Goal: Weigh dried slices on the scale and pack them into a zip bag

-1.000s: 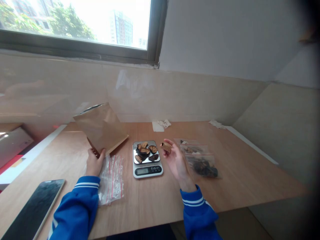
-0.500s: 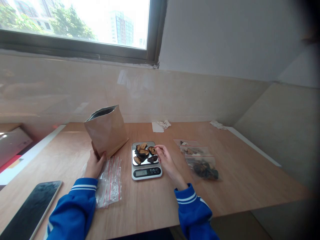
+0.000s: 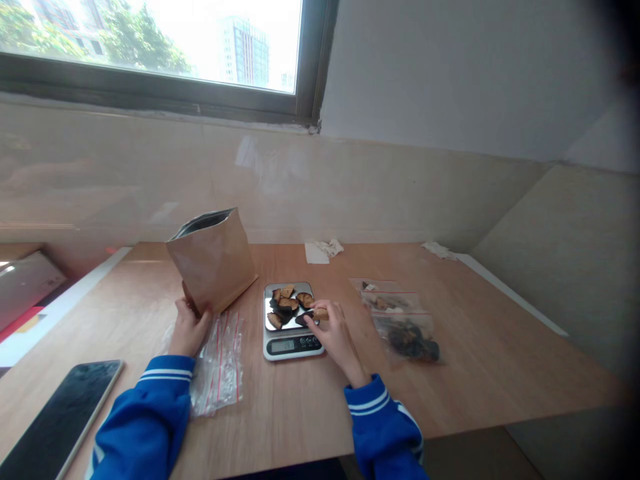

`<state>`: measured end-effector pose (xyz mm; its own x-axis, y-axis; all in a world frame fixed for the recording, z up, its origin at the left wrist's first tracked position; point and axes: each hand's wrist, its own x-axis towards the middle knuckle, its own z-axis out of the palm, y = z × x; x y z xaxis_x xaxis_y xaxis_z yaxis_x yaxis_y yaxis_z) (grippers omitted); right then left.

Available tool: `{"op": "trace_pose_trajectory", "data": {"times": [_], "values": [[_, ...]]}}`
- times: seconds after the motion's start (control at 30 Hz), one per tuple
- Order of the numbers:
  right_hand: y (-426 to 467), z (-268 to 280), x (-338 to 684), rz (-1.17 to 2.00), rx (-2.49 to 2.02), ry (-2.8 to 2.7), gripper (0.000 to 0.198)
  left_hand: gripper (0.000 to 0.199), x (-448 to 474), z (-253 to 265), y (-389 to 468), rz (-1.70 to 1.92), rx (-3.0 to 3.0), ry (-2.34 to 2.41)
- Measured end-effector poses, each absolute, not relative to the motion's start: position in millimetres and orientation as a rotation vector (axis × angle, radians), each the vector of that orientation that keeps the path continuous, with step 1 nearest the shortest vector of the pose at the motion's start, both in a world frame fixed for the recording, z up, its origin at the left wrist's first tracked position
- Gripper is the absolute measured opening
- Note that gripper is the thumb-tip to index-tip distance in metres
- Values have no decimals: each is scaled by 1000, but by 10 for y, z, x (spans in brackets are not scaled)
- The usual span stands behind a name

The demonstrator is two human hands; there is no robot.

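Note:
My left hand (image 3: 190, 328) grips the lower left edge of a brown kraft paper pouch (image 3: 213, 263), which stands tilted with its top open. Over the right side of a small digital kitchen scale (image 3: 294, 347), my right hand (image 3: 336, 337) is closed in a pinch around dried slices with dark rind and tan flesh; a tan dried slice (image 3: 321, 314) shows between the fingers. Several more dried slices (image 3: 286, 305) lie on the scale's metal plate. The reading on its display is too faint to make out.
Clear zip bags (image 3: 219, 370) lie beside my left wrist. Zip bags with dark dried pieces (image 3: 407, 339) rest to the right. A phone (image 3: 63, 417) is at the left front, and paper scraps (image 3: 317, 252) lie near the wall.
My right hand has moved slightly down and nearer, from the plate's right edge to its lower right corner, and now has a tan slice between its fingers. The left hand keeps holding the pouch.

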<state>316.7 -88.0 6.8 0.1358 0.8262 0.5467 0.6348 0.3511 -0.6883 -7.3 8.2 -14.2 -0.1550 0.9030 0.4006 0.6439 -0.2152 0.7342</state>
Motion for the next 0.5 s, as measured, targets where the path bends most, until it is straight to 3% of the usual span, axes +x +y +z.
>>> {"op": "trace_pose_trajectory", "data": {"times": [0.3,0.5], "values": [[-915,-17,3305,89,-1513,-1607,4,46,-74,-143,87,1352,1822,1696],[-956,-88,3523,-98,-1697,-1224,23,45,-71,-142,82,1319,1821,1747]]}}
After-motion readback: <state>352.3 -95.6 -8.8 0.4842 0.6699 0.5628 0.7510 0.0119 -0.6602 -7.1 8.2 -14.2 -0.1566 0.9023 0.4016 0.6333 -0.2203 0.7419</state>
